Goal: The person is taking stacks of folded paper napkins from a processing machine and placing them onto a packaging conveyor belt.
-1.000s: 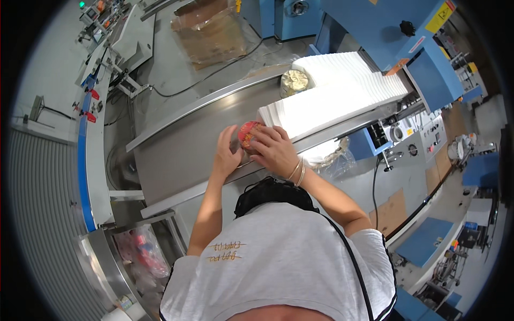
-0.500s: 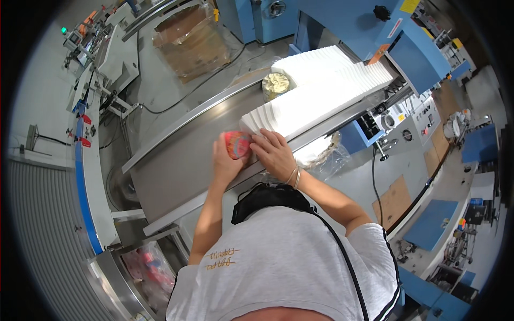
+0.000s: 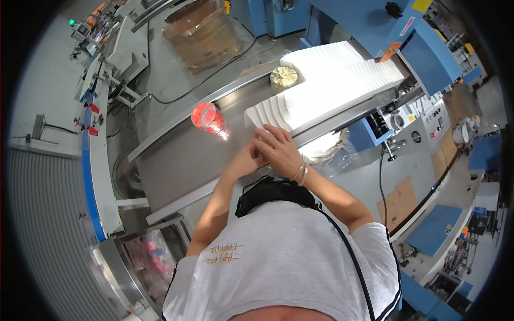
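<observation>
A red patterned cylinder [image 3: 210, 120] with a shiny side stands free on the grey metal bed [image 3: 176, 166], near its far rail. My hands are together at the bed's near side, by the left end of a long white row of thin, ridged pieces [image 3: 326, 93]. My right hand [image 3: 281, 152] has its fingers stretched out, tips close to that row's end. My left hand [image 3: 247, 159] is closed, its curled fingers partly hidden by the right hand; what they hold, if anything, is hidden. Against the white row stands a gold-topped cylinder [image 3: 284, 79].
Metal rails [image 3: 176, 125] edge the bed. A blue machine [image 3: 369, 27] stands at the far right end. Beyond the bed is an open cardboard box [image 3: 206, 40] lined with clear plastic. A bag of red and pink items [image 3: 155, 257] lies at lower left.
The red cylinder, earlier in my left hand, now stands farther left and away on the bed, let go. My left hand has come in beside the right.
</observation>
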A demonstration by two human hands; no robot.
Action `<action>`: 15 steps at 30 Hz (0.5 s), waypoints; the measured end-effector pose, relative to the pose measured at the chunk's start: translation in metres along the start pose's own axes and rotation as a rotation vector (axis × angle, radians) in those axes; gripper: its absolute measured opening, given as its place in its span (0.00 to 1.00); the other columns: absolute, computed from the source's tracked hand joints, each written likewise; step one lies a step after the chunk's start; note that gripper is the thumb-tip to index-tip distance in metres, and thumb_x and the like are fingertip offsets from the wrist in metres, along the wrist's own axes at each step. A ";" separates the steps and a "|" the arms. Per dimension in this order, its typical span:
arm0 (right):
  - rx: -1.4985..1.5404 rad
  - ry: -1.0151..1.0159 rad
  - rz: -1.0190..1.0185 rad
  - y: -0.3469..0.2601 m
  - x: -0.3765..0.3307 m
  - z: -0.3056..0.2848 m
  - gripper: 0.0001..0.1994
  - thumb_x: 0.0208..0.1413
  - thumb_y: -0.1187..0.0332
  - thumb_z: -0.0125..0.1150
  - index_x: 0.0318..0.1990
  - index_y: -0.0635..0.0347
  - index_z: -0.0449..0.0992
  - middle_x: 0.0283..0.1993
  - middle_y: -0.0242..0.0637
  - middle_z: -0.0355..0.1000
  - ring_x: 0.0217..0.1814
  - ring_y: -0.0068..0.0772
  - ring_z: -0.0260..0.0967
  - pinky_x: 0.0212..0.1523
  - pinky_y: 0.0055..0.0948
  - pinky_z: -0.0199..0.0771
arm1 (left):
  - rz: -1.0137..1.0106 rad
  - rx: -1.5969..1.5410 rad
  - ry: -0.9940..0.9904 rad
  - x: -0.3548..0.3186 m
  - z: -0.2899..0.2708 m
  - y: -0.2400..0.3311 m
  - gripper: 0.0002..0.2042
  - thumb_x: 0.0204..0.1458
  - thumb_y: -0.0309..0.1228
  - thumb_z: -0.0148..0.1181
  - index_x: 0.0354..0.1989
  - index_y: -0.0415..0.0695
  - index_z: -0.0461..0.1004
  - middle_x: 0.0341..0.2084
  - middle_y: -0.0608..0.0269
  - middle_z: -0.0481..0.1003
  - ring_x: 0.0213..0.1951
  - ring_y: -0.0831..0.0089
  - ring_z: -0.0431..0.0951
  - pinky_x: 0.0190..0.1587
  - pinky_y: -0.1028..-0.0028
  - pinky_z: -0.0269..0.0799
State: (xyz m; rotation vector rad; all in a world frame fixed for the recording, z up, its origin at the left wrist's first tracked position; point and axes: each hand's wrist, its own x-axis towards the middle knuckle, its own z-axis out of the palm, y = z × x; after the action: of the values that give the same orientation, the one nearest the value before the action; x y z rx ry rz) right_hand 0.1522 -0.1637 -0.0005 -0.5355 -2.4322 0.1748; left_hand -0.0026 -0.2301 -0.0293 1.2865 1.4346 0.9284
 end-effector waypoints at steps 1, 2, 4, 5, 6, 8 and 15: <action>0.071 0.022 -0.026 -0.003 -0.001 -0.003 0.17 0.43 0.72 0.59 0.45 0.54 0.73 0.56 0.33 0.66 0.61 0.39 0.59 0.59 0.38 0.59 | -0.006 0.002 0.015 0.007 0.006 -0.033 0.28 0.46 0.27 0.60 0.58 0.38 0.58 0.42 0.46 0.71 0.45 0.52 0.72 0.50 0.61 0.67; 0.141 0.042 -0.052 -0.007 -0.001 -0.009 0.18 0.42 0.72 0.60 0.45 0.53 0.73 0.55 0.33 0.67 0.60 0.39 0.61 0.57 0.37 0.61 | 0.012 -0.021 0.055 0.015 0.012 -0.074 0.32 0.46 0.28 0.61 0.61 0.39 0.54 0.43 0.47 0.71 0.47 0.53 0.72 0.51 0.64 0.67; 0.189 0.058 -0.063 -0.009 -0.006 -0.019 0.17 0.42 0.72 0.62 0.43 0.53 0.74 0.48 0.33 0.70 0.52 0.38 0.66 0.50 0.35 0.66 | 0.178 0.620 0.229 0.020 0.021 -0.077 0.41 0.45 0.30 0.65 0.65 0.40 0.45 0.47 0.48 0.69 0.49 0.56 0.71 0.52 0.68 0.67; 0.277 0.039 -0.025 -0.005 -0.013 -0.022 0.15 0.43 0.72 0.63 0.42 0.53 0.74 0.44 0.32 0.71 0.47 0.38 0.68 0.47 0.34 0.67 | 0.174 0.620 0.220 0.019 0.024 -0.050 0.41 0.45 0.30 0.65 0.65 0.40 0.45 0.47 0.48 0.69 0.49 0.56 0.71 0.52 0.68 0.67; 0.367 0.020 0.009 -0.002 -0.019 -0.024 0.13 0.44 0.71 0.63 0.41 0.54 0.74 0.40 0.32 0.72 0.43 0.37 0.69 0.45 0.33 0.68 | 0.192 0.414 0.255 0.015 0.025 -0.019 0.41 0.45 0.31 0.65 0.65 0.39 0.45 0.48 0.46 0.69 0.50 0.56 0.71 0.51 0.67 0.67; 0.366 -0.010 0.061 0.005 -0.032 -0.026 0.12 0.45 0.71 0.64 0.40 0.55 0.74 0.38 0.33 0.72 0.41 0.38 0.68 0.43 0.33 0.69 | 0.209 0.207 0.293 0.014 0.030 0.000 0.41 0.45 0.31 0.66 0.64 0.38 0.46 0.48 0.45 0.68 0.51 0.56 0.71 0.51 0.66 0.67; 0.367 0.026 0.263 0.040 -0.058 -0.033 0.12 0.44 0.71 0.64 0.39 0.58 0.75 0.36 0.37 0.72 0.39 0.43 0.68 0.41 0.35 0.70 | 0.136 0.089 0.465 0.028 0.039 -0.007 0.37 0.43 0.34 0.69 0.59 0.34 0.55 0.49 0.46 0.69 0.51 0.58 0.71 0.52 0.66 0.67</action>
State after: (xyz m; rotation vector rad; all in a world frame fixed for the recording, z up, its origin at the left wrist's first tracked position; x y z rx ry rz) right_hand 0.2274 -0.1517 -0.0174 -0.6779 -2.2227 0.7038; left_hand 0.0339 -0.2064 -0.0506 1.2984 1.7742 1.3320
